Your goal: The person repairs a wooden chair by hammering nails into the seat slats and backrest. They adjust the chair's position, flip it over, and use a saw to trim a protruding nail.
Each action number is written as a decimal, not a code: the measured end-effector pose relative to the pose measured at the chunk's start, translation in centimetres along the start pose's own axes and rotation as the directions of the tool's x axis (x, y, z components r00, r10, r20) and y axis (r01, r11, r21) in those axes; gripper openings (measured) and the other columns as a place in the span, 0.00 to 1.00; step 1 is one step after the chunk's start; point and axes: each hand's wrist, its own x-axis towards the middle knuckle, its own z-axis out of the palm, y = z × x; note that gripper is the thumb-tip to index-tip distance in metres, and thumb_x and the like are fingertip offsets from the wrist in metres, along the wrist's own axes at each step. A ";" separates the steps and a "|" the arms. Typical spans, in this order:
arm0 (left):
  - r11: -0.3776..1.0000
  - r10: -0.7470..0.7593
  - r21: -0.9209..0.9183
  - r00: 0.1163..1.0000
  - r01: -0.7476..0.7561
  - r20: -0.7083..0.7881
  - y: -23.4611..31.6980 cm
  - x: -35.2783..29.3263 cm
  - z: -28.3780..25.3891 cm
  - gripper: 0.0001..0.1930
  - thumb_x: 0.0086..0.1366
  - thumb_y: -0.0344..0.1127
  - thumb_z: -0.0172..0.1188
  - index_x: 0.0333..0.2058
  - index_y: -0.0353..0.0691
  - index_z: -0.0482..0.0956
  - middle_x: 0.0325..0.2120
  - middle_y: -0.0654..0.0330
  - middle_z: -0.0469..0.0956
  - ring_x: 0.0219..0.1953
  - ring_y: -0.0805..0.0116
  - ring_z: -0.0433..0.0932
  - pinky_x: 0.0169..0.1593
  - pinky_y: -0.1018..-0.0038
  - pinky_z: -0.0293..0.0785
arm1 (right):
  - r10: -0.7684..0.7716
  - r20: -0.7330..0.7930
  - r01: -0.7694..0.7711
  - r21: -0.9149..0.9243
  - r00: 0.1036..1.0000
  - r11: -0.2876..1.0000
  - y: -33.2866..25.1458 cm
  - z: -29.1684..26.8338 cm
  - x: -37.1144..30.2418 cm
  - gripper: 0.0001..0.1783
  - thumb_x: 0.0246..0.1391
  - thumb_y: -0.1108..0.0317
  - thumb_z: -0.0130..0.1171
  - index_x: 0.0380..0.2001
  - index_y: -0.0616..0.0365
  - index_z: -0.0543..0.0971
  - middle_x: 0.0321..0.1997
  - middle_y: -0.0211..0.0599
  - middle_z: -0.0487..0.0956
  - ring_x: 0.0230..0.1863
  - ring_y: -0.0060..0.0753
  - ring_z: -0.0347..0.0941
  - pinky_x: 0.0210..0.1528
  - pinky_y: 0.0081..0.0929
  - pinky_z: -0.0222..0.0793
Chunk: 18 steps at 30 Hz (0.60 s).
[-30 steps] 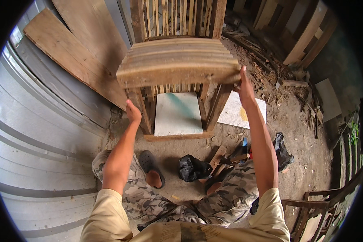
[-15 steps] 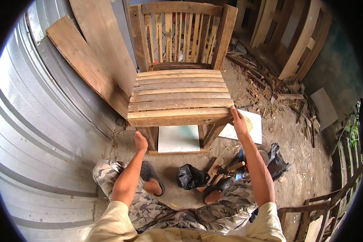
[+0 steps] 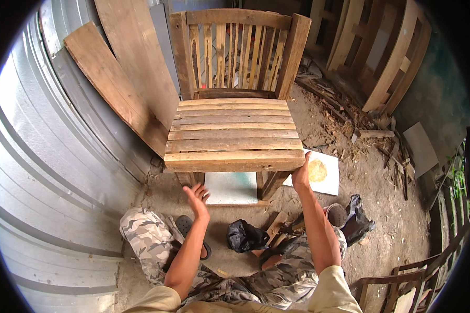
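"Where is the left hand (image 3: pixel 197 201)?"

"Near the front of the chair (image 3: pixel 236 112), on its left side. It is wide, fingers spread and a little blurred. I can't tell if it touches the wood."

"And the right hand (image 3: pixel 301 176)?"

"Against the near right corner of the seat (image 3: pixel 235 134), thumb up beside the edge. Its other fingers are hidden, so I can't tell how firmly it grips."

"How does the chair stand?"

"Upright in the middle, slatted back (image 3: pixel 235 56) on the far side, seat toward the person."

"What lies close by?"

"A white board (image 3: pixel 230 189) low beneath the seat, and to the right a white panel (image 3: pixel 329 183) with a yellow-brown patch. Nearer, a black bag (image 3: pixel 245 236) sits by some wood pieces (image 3: pixel 278 223), with a round tin (image 3: pixel 336 214) and a dark sack (image 3: pixel 359 225) to their right."

"Further out?"

"Planks (image 3: pixel 138 62) lean on the far left, beyond the metal sheeting (image 3: pixel 52 219). Scrap wood (image 3: pixel 339 107) litters the far right, before some wooden frames (image 3: pixel 394 57)."
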 end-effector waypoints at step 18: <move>0.957 0.215 -0.212 0.975 -0.200 0.050 10.6 2.3 10.2 0.50 0.64 0.67 0.57 0.72 0.49 0.41 0.70 0.57 0.53 0.70 0.61 0.54 0.69 0.49 0.54 | 0.094 -0.103 -0.071 0.215 0.990 0.974 6.8 3.4 1.3 0.37 0.68 0.39 0.42 0.67 0.55 0.65 0.68 0.35 0.69 0.67 0.34 0.62 0.69 0.36 0.54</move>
